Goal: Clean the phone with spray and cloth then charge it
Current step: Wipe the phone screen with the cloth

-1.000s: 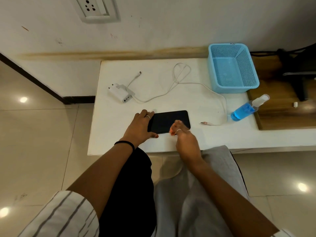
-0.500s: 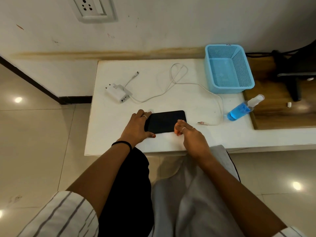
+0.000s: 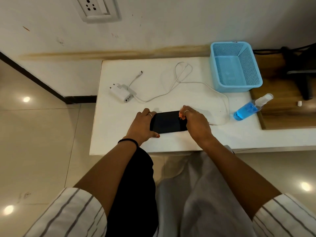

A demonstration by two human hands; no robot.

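Note:
A black phone (image 3: pixel 166 122) lies flat, screen up, near the front of the white table (image 3: pixel 119 134). My left hand (image 3: pixel 142 124) grips its left end, thumb on the near edge. My right hand (image 3: pixel 196 124) covers the phone's right end with its fingers bunched. A small orange piece, seemingly a cloth (image 3: pixel 181 115), shows at the fingertips and presses on the screen. A spray bottle of blue liquid (image 3: pixel 248 108) lies to the right. A white charger (image 3: pixel 120 93) and its white cable (image 3: pixel 179 77) lie behind the phone.
An empty blue plastic basket (image 3: pixel 256 82) stands at the back right. A wall socket (image 3: pixel 97 8) is above the table on the left. A wooden surface (image 3: pixel 282 113) adjoins the table's right side. Grey fabric (image 3: pixel 205 194) lies over my lap.
My right hand has moved from the phone's near edge up and right to its far right corner. My left hand stays on the phone's left end.

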